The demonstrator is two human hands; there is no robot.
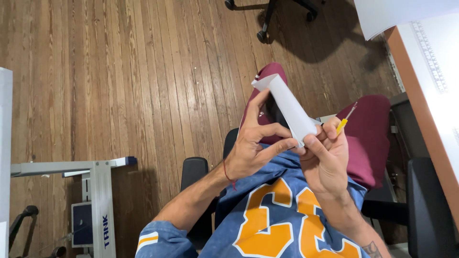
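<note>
Folded white paper strip [289, 107] held above the lap, pinched at its lower end by left hand [253, 148] and right hand [325, 153]; right also grips a yellow-handled tool [345, 119]. Creasing stage; next needs firm fingertip pressure.

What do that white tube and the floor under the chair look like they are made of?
The white tube looks like matte paper or thin card: sharp creases, a thin bent edge at its open end. The floor looks like wood, with narrow brown planks, visible grain and a slight, worn sheen.
</note>
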